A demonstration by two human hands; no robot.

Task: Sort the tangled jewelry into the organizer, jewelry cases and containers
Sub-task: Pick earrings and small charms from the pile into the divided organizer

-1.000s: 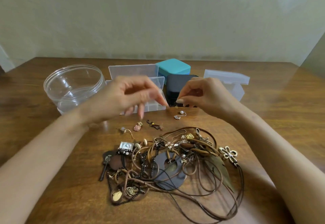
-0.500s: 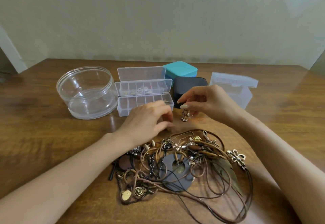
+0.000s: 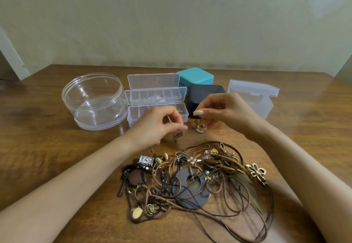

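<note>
Left hand (image 3: 158,126): pinches one dark earring (image 3: 178,135).
Right hand (image 3: 222,111): pinches one gold earring (image 3: 199,128).
Cases: we count two right of clear plastic organizer (image 3: 155,95).

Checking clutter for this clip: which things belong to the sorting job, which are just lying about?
Job: jewelry tangle, organizer, round container, teal case, black case, lidded box, earring in right hand, dark piece in left hand.
Just there: table, wall.

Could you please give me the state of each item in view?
Tub: open, empty.
Organizer: lid open, partly filled.
Teal case: closed.
Black case: closed.
Clear box: lid ajar, seemingly.
Jewelry pile: tangled.
Earring: pinched by right hand.
Left hand: fingers curled, contents unclear.
</note>
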